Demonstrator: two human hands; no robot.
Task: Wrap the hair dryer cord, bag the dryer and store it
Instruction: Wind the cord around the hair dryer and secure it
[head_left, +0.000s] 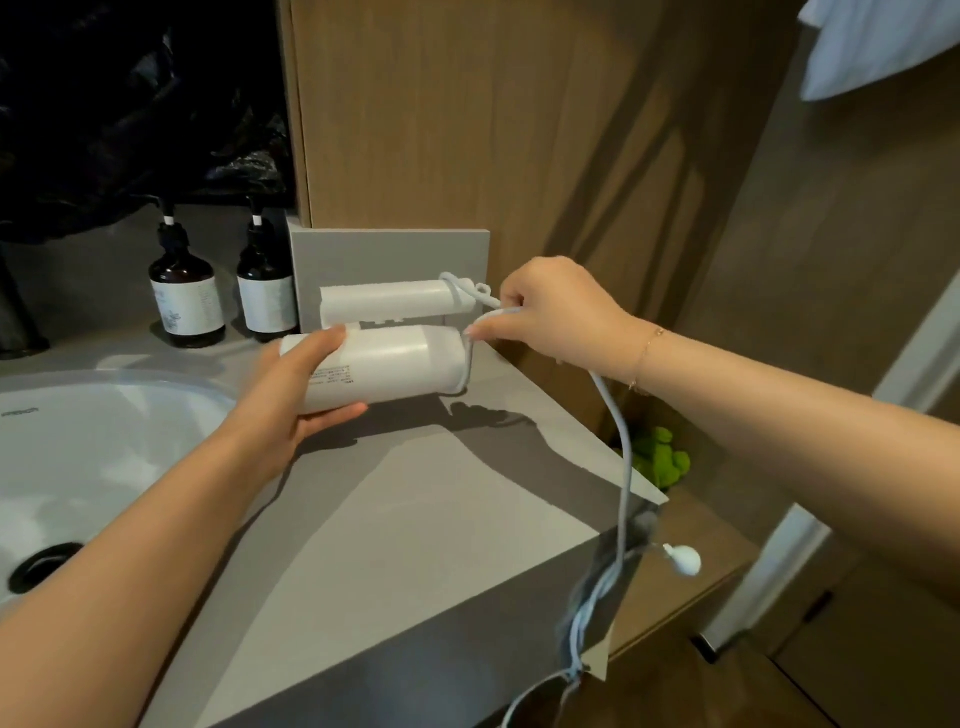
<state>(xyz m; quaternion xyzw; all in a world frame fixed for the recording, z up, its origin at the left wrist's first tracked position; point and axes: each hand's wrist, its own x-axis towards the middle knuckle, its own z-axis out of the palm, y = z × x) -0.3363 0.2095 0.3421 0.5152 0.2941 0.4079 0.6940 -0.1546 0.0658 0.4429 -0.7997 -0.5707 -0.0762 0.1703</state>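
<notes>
Steadying the hair dryer (384, 364) above the table (415, 519), our left hand (291, 395) wraps fingers round its barrel; at 3 o'clock our right hand (550, 312) pinches the cord (621, 452), presumably keeping tension for winding; its tail hangs toward 5 o'clock.

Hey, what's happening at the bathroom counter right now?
A person is winding up a white hair dryer above the grey counter. The left hand grips the dryer's barrel, with the handle folded alongside it. The right hand pinches the cord near the end of the handle. Most of the cord hangs over the counter's edge, with the plug dangling. No bag is plainly in view. Two pump bottles stand beside the sink.
</notes>
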